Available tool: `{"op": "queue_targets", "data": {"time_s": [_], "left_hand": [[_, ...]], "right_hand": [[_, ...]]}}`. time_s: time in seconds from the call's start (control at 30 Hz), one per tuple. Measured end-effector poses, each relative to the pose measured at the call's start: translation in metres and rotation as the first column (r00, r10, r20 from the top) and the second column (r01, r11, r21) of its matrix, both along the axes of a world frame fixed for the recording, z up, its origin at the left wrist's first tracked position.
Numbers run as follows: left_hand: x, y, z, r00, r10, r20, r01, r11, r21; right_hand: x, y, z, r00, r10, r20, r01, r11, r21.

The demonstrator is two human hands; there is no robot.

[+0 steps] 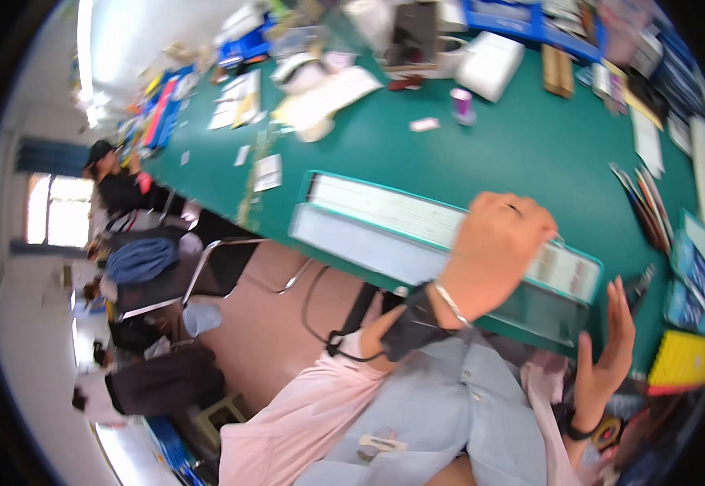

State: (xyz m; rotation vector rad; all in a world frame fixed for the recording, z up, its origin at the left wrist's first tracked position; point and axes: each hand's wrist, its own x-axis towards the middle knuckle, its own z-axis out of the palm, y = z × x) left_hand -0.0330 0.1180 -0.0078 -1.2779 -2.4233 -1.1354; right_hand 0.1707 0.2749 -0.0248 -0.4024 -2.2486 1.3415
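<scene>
A long, shallow case with a teal rim lies along the near edge of the green table, its clear lid folded open toward me. Pale strips fill its length, and small compartments show at its right end. My left hand, with a black band and a bracelet at the wrist, is over the right half of the case. Its fingers are curled closed, and their tips are mostly hidden behind the hand. To the right of the case my right hand is raised, fingers stretched out and thumb apart, holding nothing.
Beyond the case stand a purple-and-white spool and a white box. Slim pen-like tools, a dark tool and a yellow notebook lie at right. Papers clutter the far side. Another person sits at far left.
</scene>
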Motion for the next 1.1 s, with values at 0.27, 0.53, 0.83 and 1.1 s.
{"op": "queue_targets", "data": {"time_s": [0.27,0.53,0.83,1.1], "left_hand": [[-0.005,0.0,0.001,0.983,0.012,0.184,-0.011,1.0,-0.009],[-0.021,0.017,0.021,0.974,0.125,0.188,-0.154,0.977,0.147],[-0.017,0.01,-0.006,0.917,0.024,0.398,-0.033,0.999,0.014],[-0.025,0.01,-0.014,0.879,-0.061,0.472,0.054,0.998,0.027]], "right_hand": [[-0.015,0.051,0.012,0.934,-0.294,0.204,0.21,0.911,0.354],[-0.017,0.056,0.031,0.93,-0.246,0.273,0.122,0.907,0.403],[-0.021,0.054,0.025,0.866,-0.351,0.357,0.145,0.858,0.493],[-0.033,0.059,0.018,0.881,-0.357,0.312,0.2,0.876,0.439]]}}
